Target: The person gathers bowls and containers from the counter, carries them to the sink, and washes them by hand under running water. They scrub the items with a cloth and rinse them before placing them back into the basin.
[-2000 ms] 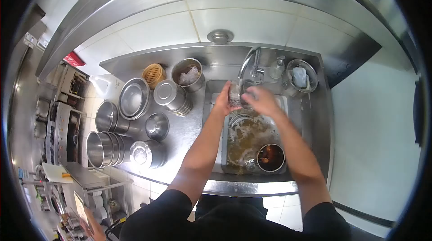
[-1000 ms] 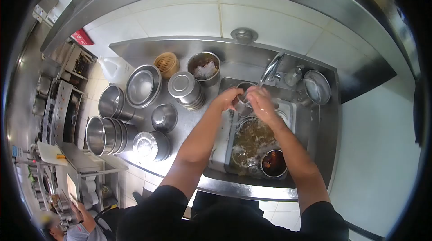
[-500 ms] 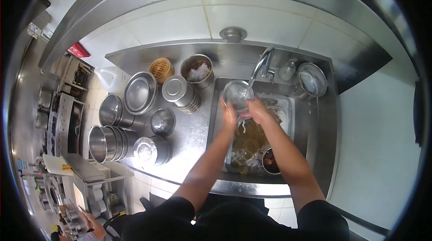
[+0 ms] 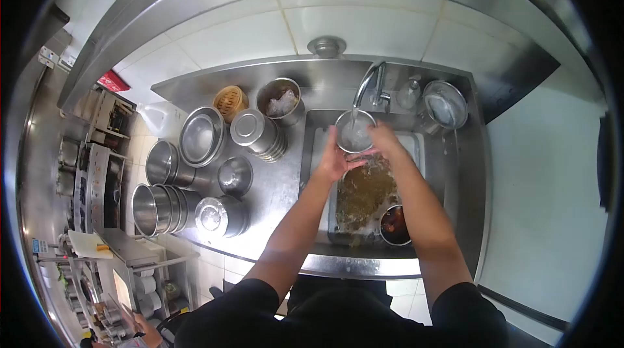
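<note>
Your left hand (image 4: 333, 161) and right hand (image 4: 385, 139) both grip the small round steel bowl (image 4: 355, 132) between them, its mouth facing you, directly under the curved steel tap (image 4: 367, 84).

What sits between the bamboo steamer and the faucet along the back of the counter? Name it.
In the head view, a steel pot holding something pale stands between the bamboo steamer and the faucet.

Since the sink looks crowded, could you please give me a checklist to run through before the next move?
1. Bowl held by both hands: ok, left hand beneath, right hand at the rim.
2. Bowl under the faucet: ok, water runs into it.
3. Sink free of debris: not ok, brown murky water.
4. Small pot in the sink: not ok, dark residue inside.
5. Bowl clean: cannot tell.
</note>
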Available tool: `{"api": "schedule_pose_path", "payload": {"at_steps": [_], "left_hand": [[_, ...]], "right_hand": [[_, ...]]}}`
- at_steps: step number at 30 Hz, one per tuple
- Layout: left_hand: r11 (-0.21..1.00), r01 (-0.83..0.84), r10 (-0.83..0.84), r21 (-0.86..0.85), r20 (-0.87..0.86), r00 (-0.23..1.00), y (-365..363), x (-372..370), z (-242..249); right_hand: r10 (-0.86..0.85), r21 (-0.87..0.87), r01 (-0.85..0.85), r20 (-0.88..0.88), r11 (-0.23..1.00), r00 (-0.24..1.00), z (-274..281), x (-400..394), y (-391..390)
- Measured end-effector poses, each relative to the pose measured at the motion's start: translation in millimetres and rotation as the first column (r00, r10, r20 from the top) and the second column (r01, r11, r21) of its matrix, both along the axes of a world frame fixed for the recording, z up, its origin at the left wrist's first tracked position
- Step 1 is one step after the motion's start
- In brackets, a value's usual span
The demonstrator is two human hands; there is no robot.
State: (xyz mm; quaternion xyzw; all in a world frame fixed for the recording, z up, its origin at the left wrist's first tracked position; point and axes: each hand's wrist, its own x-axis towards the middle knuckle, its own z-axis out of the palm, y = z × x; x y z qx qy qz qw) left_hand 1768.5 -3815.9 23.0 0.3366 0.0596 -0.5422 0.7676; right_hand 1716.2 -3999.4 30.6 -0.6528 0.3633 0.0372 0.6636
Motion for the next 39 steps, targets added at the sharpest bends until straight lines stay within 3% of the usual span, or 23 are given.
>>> {"api": "schedule_pose_path", "payload": {"at_steps": [3,6,9,10,12,13,15,17,18,19,21,23,24,26,30,33,36,38,39], "left_hand": [[0.998,0.059,-0.060,-0.020,-0.033,0.998,12,28,3],[0.966,0.219,-0.228,0.138,0.056,0.972,9,40,20],[0.911,0.386,-0.399,0.145,0.073,0.914,-1,45,43],[0.907,0.331,-0.388,0.261,0.211,0.897,-4,39,57],[0.843,0.173,-0.428,0.509,0.442,0.788,-10,43,57],[0.796,0.080,-0.472,0.601,0.532,0.703,-12,43,54],[0.831,-0.099,-0.487,0.547,0.803,0.344,-6,47,63],[0.741,-0.295,-0.651,0.603,0.753,-0.097,6,59,103],[0.719,-0.498,-0.669,0.485,0.677,-0.306,19,52,124],[0.742,-0.512,-0.632,0.432,0.704,-0.322,33,56,143],[0.666,-0.611,-0.706,0.428,0.627,-0.331,60,56,199],[0.634,-0.671,-0.689,0.384,0.674,-0.266,96,74,215],[0.571,-0.732,-0.746,0.371,0.607,-0.274,109,82,216],[0.437,-0.844,-0.845,0.312,0.464,-0.266,129,99,214],[0.354,-0.803,-0.916,0.480,0.353,-0.192,150,139,166],[0.345,-0.790,-0.910,0.507,0.387,-0.149,151,153,136],[0.337,-0.800,-0.899,0.496,0.423,-0.116,159,148,127],[0.358,-0.786,-0.876,0.503,0.472,-0.098,156,139,131],[0.256,-0.834,-0.909,0.488,0.416,-0.035,151,131,134]], "right_hand": [[-0.025,0.265,0.003,0.080,0.964,0.997,-15,-6,0],[-0.100,0.376,0.033,0.161,0.926,0.982,-24,-14,4],[-0.204,0.407,0.138,0.121,0.903,0.971,-45,-20,8],[-0.294,0.508,0.175,0.165,0.844,0.941,-57,-19,11],[-0.122,0.296,0.056,0.208,0.954,0.971,-90,-23,1],[-0.037,0.190,-0.001,0.199,0.982,0.979,-105,-35,-3],[-0.090,0.181,0.056,0.186,0.982,0.978,-77,-64,7],[0.011,-0.020,-0.009,0.079,1.000,0.997,-76,-106,-9],[0.117,-0.302,-0.103,0.029,0.948,0.993,-112,-127,-27],[0.213,-0.545,-0.209,-0.056,0.812,0.975,-149,-152,-37],[0.328,-0.511,-0.445,-0.307,0.735,0.893,-133,-199,-40],[0.347,-0.532,-0.532,-0.412,0.658,0.842,-152,-246,-36],[0.356,-0.538,-0.576,-0.462,0.615,0.812,-159,-261,-30],[0.260,-0.476,-0.517,-0.506,0.711,0.823,-135,-279,-20],[0.010,-0.466,-0.383,-0.625,0.798,0.781,-140,-307,0],[0.148,-0.312,-0.453,-0.665,0.835,0.732,-150,-298,-5],[0.034,-0.483,-0.372,-0.574,0.792,0.818,-125,-248,-4],[0.078,-0.462,-0.312,-0.458,0.830,0.886,-98,-196,-13],[0.092,-0.443,-0.281,-0.401,0.851,0.911,-87,-170,-11]]}}
